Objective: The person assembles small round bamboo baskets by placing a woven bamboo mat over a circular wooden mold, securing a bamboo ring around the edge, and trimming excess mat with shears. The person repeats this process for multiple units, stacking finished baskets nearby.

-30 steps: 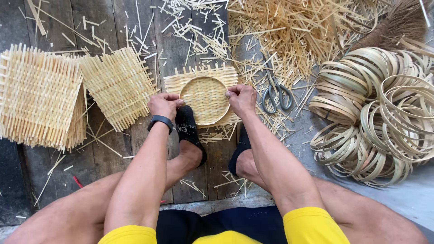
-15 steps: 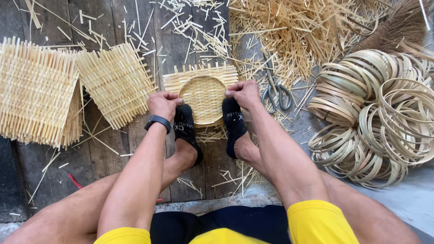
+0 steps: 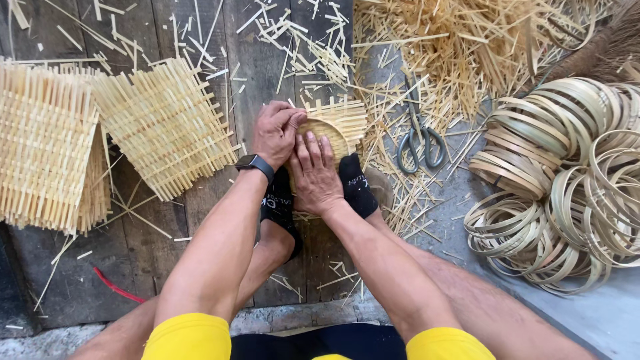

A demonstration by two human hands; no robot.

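A small woven bamboo mat with a round hoop pressed into it (image 3: 340, 123) lies on the wooden floor, pinned under my two black-socked feet. My left hand (image 3: 279, 132), with a dark watch on the wrist, grips the hoop's left rim with curled fingers. My right hand (image 3: 313, 175) lies flat on the woven middle, fingers spread and pressing down. Much of the hoop is hidden under both hands.
Two flat woven bamboo mats (image 3: 163, 127) (image 3: 43, 143) lie at left. Scissors (image 3: 420, 143) rest right of the work among loose bamboo strips (image 3: 453, 47). A pile of bamboo hoops (image 3: 567, 180) sits at far right. A red strip (image 3: 113, 287) lies lower left.
Both hands have come together from the hoop's outer sides onto its left part. The right hand went from gripping the right rim to lying flat on the weave.
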